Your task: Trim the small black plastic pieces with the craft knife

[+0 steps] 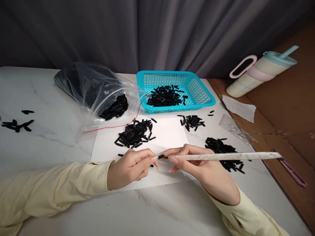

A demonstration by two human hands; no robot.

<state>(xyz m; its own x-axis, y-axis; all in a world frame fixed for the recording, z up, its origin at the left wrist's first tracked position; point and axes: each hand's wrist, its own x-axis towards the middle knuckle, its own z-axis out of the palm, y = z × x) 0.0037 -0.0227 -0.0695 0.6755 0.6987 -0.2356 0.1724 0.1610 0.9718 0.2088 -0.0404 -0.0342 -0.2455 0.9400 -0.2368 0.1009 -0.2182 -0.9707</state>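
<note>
My left hand (131, 167) pinches a small black piece (161, 157) between thumb and fingers, over a white sheet (167, 134). My right hand (197, 164) grips a long white marbled stick (228, 156) that points right, its left tip meeting the black piece. Both hands touch at the fingertips. A pile of black pieces (135, 133) lies on the sheet just beyond my left hand. Another pile (225, 149) lies under the stick, behind my right hand.
A turquoise basket (199, 88) at the back holds more black pieces. A clear plastic bag (95, 88) of them lies back left, with a red thread (110, 126) beside it. A small pile (192, 121), a tumbler (261, 70) and paper (240, 108) sit right.
</note>
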